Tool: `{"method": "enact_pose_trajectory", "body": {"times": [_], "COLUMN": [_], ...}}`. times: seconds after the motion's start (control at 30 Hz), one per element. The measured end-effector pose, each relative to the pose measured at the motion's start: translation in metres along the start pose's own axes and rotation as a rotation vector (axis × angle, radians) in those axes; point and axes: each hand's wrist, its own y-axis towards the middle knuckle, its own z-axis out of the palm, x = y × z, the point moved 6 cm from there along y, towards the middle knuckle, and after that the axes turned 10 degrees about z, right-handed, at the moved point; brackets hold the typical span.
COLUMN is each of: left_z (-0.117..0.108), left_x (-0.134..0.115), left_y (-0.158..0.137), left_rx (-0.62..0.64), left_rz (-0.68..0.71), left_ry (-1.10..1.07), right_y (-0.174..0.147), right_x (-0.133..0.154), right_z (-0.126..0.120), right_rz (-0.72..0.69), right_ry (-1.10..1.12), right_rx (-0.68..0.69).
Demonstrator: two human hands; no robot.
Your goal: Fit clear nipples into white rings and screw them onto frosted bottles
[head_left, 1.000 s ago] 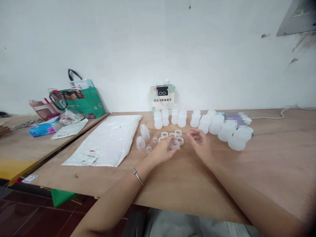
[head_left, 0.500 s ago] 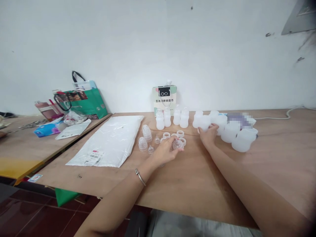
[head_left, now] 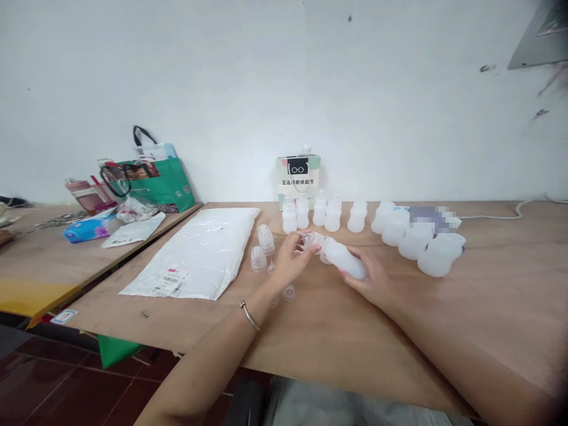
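My right hand (head_left: pixel 370 275) is closed round the lower part of a frosted baby bottle (head_left: pixel 344 259), tilted with its mouth toward the left. Just left of that mouth, my left hand (head_left: pixel 295 254) pinches a clear bottle nipple in a ring (head_left: pixel 312 239); a small gap seems to lie between the two. Loose rings on the table are mostly hidden behind the hands. Left of my left hand stand two clear caps (head_left: pixel 265 239). Small clear round pieces (head_left: pixel 289 293) lie below my left wrist, partly covered.
Several capped bottles (head_left: pixel 332 213) stand before a paper bag (head_left: pixel 298 177) by the wall. More open bottles (head_left: pixel 439 255) form a slanting row at right. A white mailer (head_left: pixel 195 254) lies at left. Beyond the table gap sits a green bag (head_left: pixel 164 183).
My right hand has lifted a bottle from the right-hand row and brought it left and nearer, tilting it. My left hand has raised the nipple and ring slightly toward the bottle's mouth.
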Motion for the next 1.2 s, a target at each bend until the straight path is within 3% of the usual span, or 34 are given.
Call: {"method": "enact_pose_trajectory", "body": {"times": [0.07, 0.2, 0.63, 0.93, 1.07, 1.2], "left_z": [0.004, 0.01, 0.015, 0.014, 0.016, 0.016], "left_x": [0.001, 0.001, 0.014, 0.013, 0.012, 0.009], "left_y": [0.0, 0.0, -0.001, -0.004, -0.005, -0.003], "left_rx": [0.03, 0.086, 0.117, 0.16, 0.206, 0.213], "left_rz": [-0.005, -0.004, -0.082, -0.201, -0.181, -0.123], "left_ry": [-0.084, -0.167, -0.358, -0.376, -0.38, -0.381], "right_y": [-0.004, -0.004, -0.016, -0.024, -0.022, -0.016], "right_x": [0.008, 0.013, 0.029, 0.048, 0.045, 0.035], "right_z": [-0.001, -0.002, -0.009, -0.02, -0.019, -0.018], "right_rz": [-0.07, -0.078, -0.279, -0.488, -0.43, -0.262], "right_ry": [-0.007, -0.038, -0.166, -0.328, -0.256, -0.044], "right_rx": [-0.006, -0.05, -0.219, -0.312, -0.29, -0.186]}}
